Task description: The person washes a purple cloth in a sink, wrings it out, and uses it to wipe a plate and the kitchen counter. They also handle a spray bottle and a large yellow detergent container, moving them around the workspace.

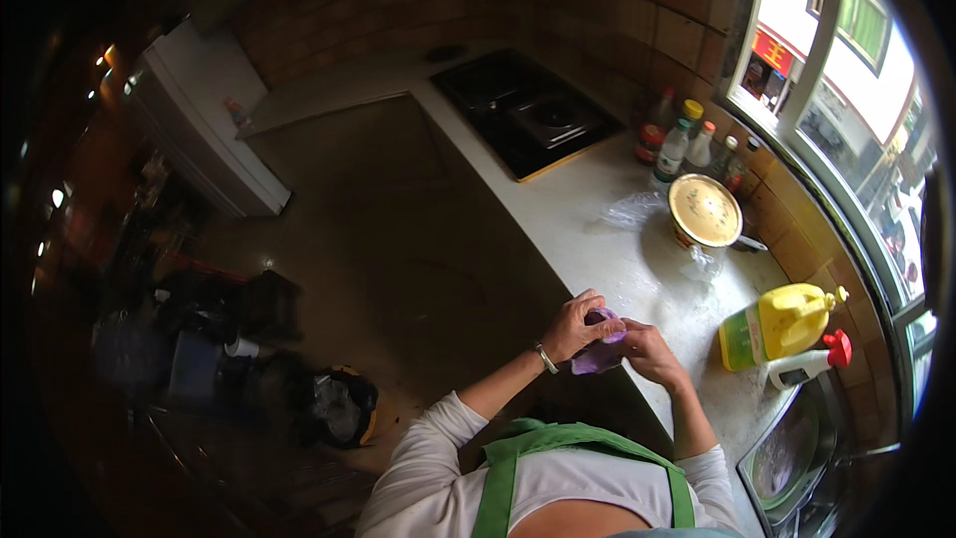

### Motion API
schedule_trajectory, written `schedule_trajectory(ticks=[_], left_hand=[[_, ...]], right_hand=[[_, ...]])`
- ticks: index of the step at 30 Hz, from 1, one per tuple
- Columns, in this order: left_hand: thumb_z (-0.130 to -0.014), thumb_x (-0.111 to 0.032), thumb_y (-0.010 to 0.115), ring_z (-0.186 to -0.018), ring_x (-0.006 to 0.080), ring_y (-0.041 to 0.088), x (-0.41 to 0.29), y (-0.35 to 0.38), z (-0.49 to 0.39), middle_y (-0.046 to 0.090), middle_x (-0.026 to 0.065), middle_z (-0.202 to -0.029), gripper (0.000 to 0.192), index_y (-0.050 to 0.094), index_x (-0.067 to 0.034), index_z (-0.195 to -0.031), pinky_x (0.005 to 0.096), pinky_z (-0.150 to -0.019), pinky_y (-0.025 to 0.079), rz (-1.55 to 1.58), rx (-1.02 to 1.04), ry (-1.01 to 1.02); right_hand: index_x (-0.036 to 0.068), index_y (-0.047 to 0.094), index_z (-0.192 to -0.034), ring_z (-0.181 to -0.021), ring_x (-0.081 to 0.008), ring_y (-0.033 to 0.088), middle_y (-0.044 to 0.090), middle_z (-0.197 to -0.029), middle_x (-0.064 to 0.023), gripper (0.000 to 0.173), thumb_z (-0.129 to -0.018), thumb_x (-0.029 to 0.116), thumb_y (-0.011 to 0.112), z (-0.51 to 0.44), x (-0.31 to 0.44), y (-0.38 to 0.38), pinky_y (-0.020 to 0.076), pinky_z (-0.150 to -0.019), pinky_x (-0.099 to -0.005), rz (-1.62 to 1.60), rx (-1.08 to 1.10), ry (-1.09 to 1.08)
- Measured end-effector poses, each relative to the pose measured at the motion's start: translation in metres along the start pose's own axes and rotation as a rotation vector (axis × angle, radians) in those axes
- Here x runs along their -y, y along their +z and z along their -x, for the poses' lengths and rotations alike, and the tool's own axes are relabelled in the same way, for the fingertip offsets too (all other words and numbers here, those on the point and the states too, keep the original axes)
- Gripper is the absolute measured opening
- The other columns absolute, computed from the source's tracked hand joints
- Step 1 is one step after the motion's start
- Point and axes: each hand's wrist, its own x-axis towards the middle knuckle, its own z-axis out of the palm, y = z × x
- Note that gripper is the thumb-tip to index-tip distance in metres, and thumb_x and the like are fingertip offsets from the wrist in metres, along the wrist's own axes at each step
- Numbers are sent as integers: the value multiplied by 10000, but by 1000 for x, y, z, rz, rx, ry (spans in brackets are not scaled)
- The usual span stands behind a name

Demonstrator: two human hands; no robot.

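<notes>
A crumpled purple cloth (597, 358) is held between my two hands, above the front edge of the pale countertop (556, 224). My left hand (581, 327), with a metal band at its wrist, grips the cloth's upper left part. Fingers of my right hand (651, 350) pinch the cloth from the right. Part of the cloth is hidden behind the fingers. To the right of my hands lie a yellow jug with a green label (777, 325) and a white spray bottle with a red trigger head (803, 369).
A lidded pot (705, 211) stands beside crumpled clear plastic (633, 211). Several bottles (674, 149) line the wall near a black built-in cooktop (526, 110). The sink (792, 448) is at lower right. A lined waste bin (340, 407) stands on the floor at left.
</notes>
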Motion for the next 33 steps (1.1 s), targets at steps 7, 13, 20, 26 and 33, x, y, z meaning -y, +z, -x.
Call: schedule_trajectory(ticks=[7, 13, 20, 26, 33], left_hand=[[-841, -310, 713, -737, 35, 491, 19, -27, -20, 561, -38, -781, 296, 586, -43, -835, 224, -678, 433, 468, 42, -301], [-839, -380, 704, -721, 62, 499, 20, 16, -73, 548, 6, -770, 374, 540, -48, -889, 251, -650, 459, 287, -113, -296], [-867, -221, 658, -815, 92, 588, 44, 29, -108, 599, 26, -884, 343, 500, -60, -1125, 241, -712, 504, 728, 201, -310], [-859, -89, 633, -771, 77, 581, 50, 58, -133, 607, 15, -831, 138, 549, -19, -942, 223, -678, 484, 694, 163, -301], [-777, -98, 693, -729, 71, 549, 35, 47, -169, 608, 8, -770, 165, 546, -40, -823, 235, -677, 470, 487, 318, -187]], right_hand=[[-31, 665, -897, -778, -185, 652, 689, -886, -107, 225, -823, -113, 470, -40, -1, -41, 541, -704, -301, -99, -94, 150], [-23, 563, -645, -749, -310, 586, 572, -863, -144, 194, -686, 42, 741, -60, -21, -37, 476, -638, -397, 399, -330, -136], [-55, 586, -713, -671, -224, 620, 619, -839, -137, 154, -798, -140, 491, -34, -65, -90, 494, -567, -302, -240, -357, 118], [-31, 577, -717, -672, -125, 574, 571, -779, -60, 140, -835, 17, 634, -34, -69, -94, 470, -572, -233, -425, -468, 231], [-66, 501, -671, -636, -154, 465, 500, -712, -75, 164, -774, -90, 625, -49, -63, -95, 379, -548, -262, -86, -441, 156]])
